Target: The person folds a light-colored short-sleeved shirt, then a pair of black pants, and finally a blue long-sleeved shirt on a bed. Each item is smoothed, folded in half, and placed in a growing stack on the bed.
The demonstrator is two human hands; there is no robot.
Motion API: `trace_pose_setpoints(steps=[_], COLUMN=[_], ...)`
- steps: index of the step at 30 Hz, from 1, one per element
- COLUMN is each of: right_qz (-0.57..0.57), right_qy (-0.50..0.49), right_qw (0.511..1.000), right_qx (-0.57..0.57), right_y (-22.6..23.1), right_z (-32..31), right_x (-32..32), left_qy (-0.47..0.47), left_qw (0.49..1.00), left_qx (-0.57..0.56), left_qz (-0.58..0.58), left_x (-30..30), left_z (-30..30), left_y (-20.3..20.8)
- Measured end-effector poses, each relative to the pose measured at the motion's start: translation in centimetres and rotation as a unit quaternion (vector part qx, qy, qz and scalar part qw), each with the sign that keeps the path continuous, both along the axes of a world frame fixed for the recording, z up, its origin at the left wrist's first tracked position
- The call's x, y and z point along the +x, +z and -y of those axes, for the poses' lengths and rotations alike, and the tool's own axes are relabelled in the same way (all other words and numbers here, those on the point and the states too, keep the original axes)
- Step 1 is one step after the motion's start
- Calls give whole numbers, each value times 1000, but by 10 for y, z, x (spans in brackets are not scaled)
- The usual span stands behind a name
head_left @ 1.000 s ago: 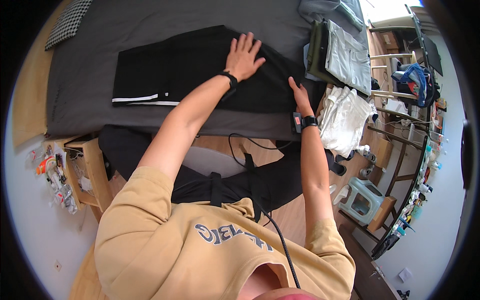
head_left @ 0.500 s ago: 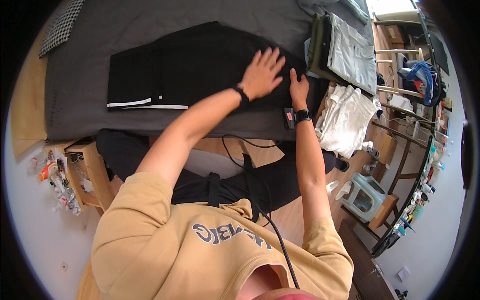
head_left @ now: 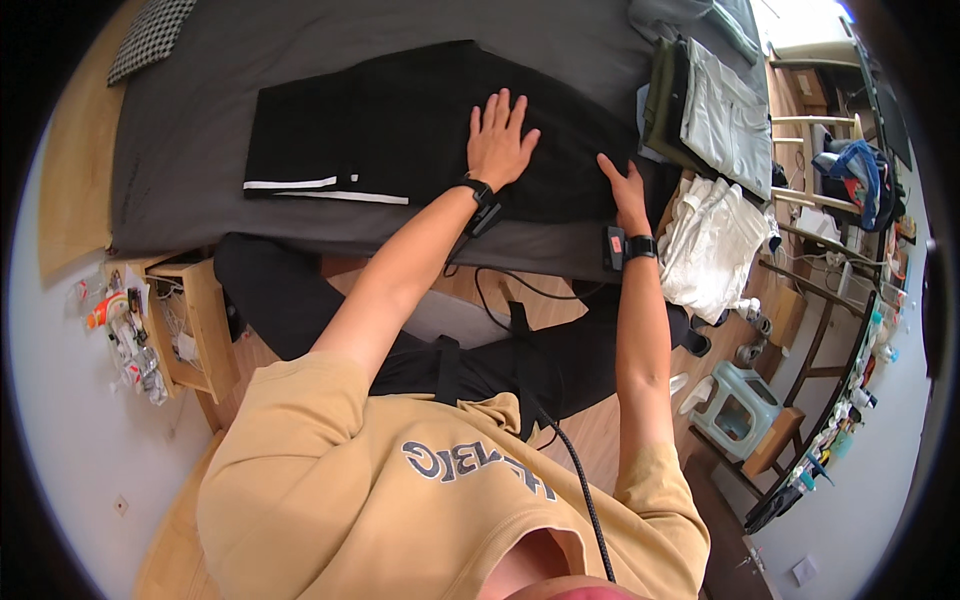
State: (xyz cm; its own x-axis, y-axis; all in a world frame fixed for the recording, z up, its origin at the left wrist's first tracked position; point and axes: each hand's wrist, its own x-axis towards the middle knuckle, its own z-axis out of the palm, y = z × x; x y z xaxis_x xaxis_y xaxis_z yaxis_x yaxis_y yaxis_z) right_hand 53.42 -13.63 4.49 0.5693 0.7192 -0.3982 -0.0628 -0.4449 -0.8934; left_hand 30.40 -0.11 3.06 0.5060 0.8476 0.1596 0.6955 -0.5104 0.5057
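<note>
A pair of black trousers (head_left: 350,125), or a similar long black garment, lies folded on the dark grey bed sheet (head_left: 190,150). White stripes run along its lower left edge. My left hand (head_left: 500,142) rests palm down on the upper middle of the fabric, its fingers stretched out. Near the garment's right end is my right hand (head_left: 626,192), thumb spread away from the forefinger. Its other fingers are mostly hidden, and nothing shows in its grip. Both wrists wear black straps with small black boxes.
Right of the garment stands a stack of folded clothes (head_left: 725,120), light grey and olive. Crumpled white clothing (head_left: 712,240) lies before it. A black cable (head_left: 580,480) hangs down past my chest. A wooden bedside shelf (head_left: 205,330) stands at left, a pale blue stool (head_left: 737,410) at right.
My left hand has shifted slightly left relative to the garment and lies flatter on it. My right hand stays by the right end. The whole view has shifted a little.
</note>
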Motion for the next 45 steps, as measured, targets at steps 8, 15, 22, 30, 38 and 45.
trace_pose_setpoints(steps=[8, 15, 22, 30, 38, 45], right_qz=[-84, -124, 260, 433, 395, 294], right_qy=[45, 216, 219, 282, 261, 207], right_qw=[995, 966, 935, 844, 869, 922], right_qx=[38, 69, 98, 140, 142, 141], right_y=[113, 164, 50, 12, 14, 15], right_z=[-21, -74, -92, -63, -82, -91], right_x=[-45, -144, -193, -236, -219, -221], left_qy=[-44, 104, 129, 113, 82, 41], left_qw=[801, 568, 701, 863, 976, 991], left_qx=[-410, -620, -604, -408, -133, -87], left_qz=[434, 530, 356, 275, 150, 90], left_x=[-35, -119, -219, -175, -219, -206], left_z=[-19, -18, -71, -70, 3, 1], left_y=[16, 54, 35, 9, 40, 43])
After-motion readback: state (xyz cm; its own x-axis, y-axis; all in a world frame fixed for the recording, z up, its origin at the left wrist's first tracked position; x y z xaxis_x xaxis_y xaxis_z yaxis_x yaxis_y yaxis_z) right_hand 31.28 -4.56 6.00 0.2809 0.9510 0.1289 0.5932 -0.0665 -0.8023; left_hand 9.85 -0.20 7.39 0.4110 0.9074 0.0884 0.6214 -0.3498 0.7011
